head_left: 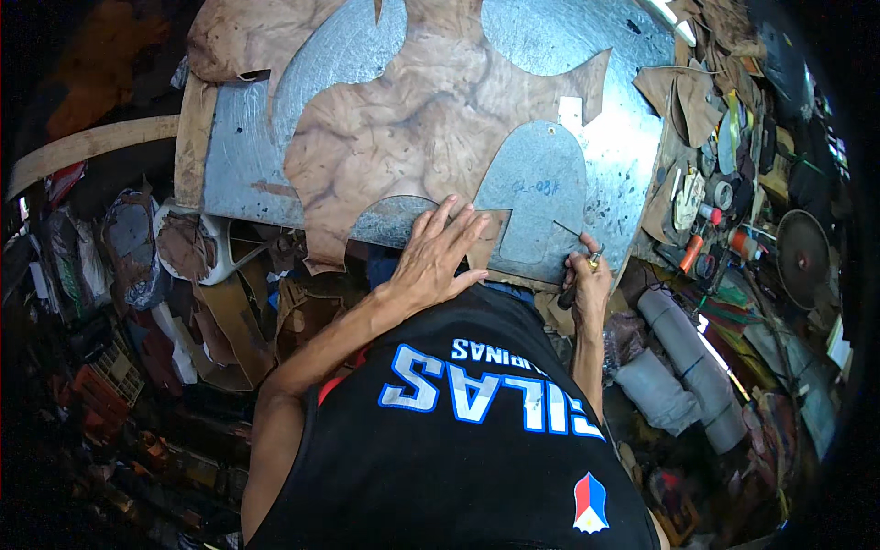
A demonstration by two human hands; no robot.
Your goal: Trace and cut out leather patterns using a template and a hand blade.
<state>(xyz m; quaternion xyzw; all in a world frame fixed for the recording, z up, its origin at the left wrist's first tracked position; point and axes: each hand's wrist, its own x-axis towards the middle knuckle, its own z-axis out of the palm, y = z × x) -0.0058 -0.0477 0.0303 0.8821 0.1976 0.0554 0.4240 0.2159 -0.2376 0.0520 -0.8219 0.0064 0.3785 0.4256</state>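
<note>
A brown leather hide (403, 137) with curved cut-outs lies over a metal-topped table (247, 156). On its near right part rests a grey, round-topped template (541, 179) with handwriting and a small hole near its top. My left hand (442, 240) lies flat, fingers spread, on the hide's near edge just left of the template. Closed around a slim pointed tool (566, 226) with a dark handle, my right hand (587, 273) is at the template's lower right. The tool's tip is over the template; whether it touches cannot be told.
Tools, tape rolls and an orange-handled item (691, 254) crowd the right side, near a round dark disc (803, 259). Grey rolls (692, 367) stand lower right. A white plastic stool (220, 247) and leather scraps are at the left. A curved wooden strip (101, 142) reaches the table's left edge.
</note>
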